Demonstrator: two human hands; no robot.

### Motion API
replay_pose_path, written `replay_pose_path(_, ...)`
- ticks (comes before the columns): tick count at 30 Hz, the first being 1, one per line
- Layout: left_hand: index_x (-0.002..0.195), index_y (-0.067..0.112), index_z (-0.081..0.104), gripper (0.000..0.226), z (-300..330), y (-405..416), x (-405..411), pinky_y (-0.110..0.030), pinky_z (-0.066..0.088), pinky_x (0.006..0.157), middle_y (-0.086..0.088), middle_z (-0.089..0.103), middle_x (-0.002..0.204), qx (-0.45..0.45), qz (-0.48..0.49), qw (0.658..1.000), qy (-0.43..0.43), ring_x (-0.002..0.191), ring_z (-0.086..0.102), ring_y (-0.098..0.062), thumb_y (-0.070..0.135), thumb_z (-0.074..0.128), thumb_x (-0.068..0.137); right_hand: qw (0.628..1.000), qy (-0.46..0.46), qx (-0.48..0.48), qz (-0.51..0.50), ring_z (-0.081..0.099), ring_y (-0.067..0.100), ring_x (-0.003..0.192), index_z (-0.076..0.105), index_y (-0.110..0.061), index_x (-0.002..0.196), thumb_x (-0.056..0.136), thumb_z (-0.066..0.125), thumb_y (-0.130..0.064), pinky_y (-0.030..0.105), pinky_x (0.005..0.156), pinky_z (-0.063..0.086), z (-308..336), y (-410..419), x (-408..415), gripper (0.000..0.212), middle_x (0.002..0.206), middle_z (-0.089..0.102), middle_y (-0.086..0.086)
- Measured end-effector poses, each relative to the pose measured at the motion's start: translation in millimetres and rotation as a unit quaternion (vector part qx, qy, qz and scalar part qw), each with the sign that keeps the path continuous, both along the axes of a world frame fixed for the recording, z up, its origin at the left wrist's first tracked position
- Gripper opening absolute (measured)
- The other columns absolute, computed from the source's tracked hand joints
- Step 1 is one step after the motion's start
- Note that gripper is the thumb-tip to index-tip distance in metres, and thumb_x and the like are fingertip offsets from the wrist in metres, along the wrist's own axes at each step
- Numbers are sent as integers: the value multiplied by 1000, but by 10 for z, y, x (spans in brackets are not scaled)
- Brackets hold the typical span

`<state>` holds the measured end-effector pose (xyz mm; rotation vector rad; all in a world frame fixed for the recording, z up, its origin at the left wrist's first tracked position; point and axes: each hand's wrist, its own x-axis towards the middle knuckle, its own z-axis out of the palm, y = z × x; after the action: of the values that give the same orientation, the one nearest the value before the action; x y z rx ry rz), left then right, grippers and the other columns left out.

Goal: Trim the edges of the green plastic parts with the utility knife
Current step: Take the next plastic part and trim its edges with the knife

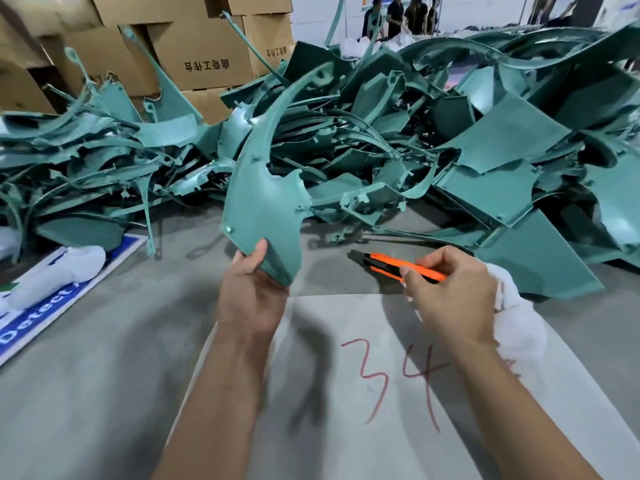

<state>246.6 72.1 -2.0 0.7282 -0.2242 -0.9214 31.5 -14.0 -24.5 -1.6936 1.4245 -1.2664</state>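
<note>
My left hand (pixel 252 292) grips the lower edge of a curved green plastic part (pixel 263 199) and holds it upright above the floor; its long thin arm sweeps up and to the right. My right hand (pixel 450 292) holds an orange and black utility knife (pixel 398 265), its tip pointing left toward the part, a short gap away from it. A white cloth (pixel 516 320) is bunched at the back of that hand. A big heap of green plastic parts (pixel 450 140) covers the floor behind.
A white sheet marked "34" in red (pixel 346 393) lies on the grey floor under my arms. A blue and white sign (pixel 45 306) with a white object on it sits at left. Cardboard boxes (pixel 194 46) are stacked at back left. People stand far behind.
</note>
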Motion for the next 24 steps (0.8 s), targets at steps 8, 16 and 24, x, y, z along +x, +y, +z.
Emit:
replay_pose_path(8,145,3,52,75,-175,163,21,-49,57,96,-21,59,142,-7,0,999,52,133,56,-37,-1,64,71,953,282,-10,113,67,28,85,77,-30,104,90,69,-32,36,72,55,75,42,-17,16,86,75,0)
replay_pose_path(16,137,12,60,43,-205,97,138,-39,64,64,-17,70,127,70,148,985,61,110,70,-35,6,65,94,931,107,-58,345,61,16,71,59,-29,100,103,61,-30,39,68,49,75,119,34,4,77,66,-6)
replay_pose_path(24,127,14,56,30,-207,113,10,-14,37,38,-4,60,82,21,79,997,-5,57,49,-13,23,59,98,900,120,-172,383,54,16,63,48,-29,97,104,48,-46,32,58,38,-6,354,198,19,68,52,-8)
